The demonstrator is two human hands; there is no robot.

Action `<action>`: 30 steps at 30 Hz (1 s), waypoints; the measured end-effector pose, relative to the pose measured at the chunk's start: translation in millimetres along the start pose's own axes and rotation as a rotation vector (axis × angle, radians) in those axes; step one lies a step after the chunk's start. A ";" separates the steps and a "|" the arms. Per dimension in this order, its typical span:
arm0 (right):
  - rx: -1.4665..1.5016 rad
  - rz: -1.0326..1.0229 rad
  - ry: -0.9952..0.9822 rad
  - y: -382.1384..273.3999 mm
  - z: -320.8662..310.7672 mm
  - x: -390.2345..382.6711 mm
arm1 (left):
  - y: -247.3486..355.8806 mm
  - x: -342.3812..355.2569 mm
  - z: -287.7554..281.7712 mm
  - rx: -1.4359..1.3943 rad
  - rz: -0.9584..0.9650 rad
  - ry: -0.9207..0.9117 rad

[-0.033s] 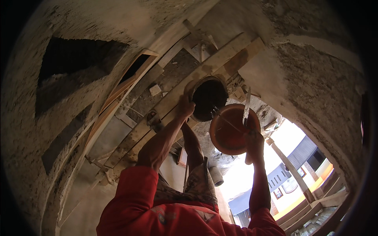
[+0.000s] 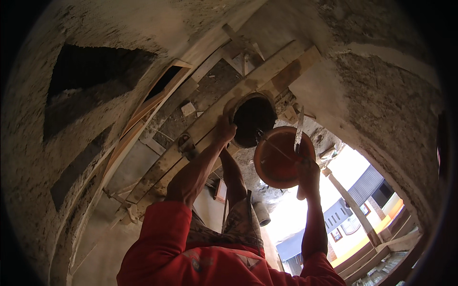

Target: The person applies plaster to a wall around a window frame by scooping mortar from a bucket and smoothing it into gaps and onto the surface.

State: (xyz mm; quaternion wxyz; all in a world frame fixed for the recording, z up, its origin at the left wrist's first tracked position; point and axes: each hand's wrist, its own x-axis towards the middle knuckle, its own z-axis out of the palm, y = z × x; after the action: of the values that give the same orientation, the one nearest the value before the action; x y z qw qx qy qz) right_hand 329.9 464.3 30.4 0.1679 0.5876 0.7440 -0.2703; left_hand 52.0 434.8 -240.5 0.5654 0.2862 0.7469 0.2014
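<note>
My left hand [image 2: 225, 129] is closed at the near left rim of a round bucket [image 2: 232, 113] with a dark inside, which stands on wooden planks. My right hand [image 2: 307, 177] grips the right side of an orange-red round pail [image 2: 276, 164], tipped toward the bucket. A thin clear trickle of water [image 2: 259, 136] shows between the pail's rim and the bucket. A long, narrow, mortar-smeared blade [image 2: 299, 129] sticks up beside my right hand, across the pail's edge. Its handle is hidden, so I cannot tell whether the hand also holds it.
I am up on a scaffold of wooden planks [image 2: 157, 167], one sandalled foot [image 2: 185, 142] on it. A rough plastered wall [image 2: 28, 157] with dark openings rises at left. Another rough wall [image 2: 381, 100] curves along the right. A bright yard with a post [image 2: 350, 202] lies lower right.
</note>
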 end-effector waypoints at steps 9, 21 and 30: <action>0.196 0.170 0.057 -7.3 -11.8 -0.1 | 26.3 -13.4 -10.2 -0.083 -0.064 -0.053; 0.645 0.389 0.045 -13.8 -45.8 -18.0 | 20.4 -23.6 -12.3 -0.254 0.001 0.034; 0.593 0.505 0.145 34.6 -32.8 -27.5 | -17.7 -27.2 -45.3 -0.831 -0.325 0.021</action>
State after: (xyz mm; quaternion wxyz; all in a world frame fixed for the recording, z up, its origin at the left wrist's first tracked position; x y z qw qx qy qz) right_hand 372.4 468.0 65.1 -0.0010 0.7928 0.4754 -0.3815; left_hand 10.3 404.7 -219.0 0.6492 -0.0883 0.6435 0.3959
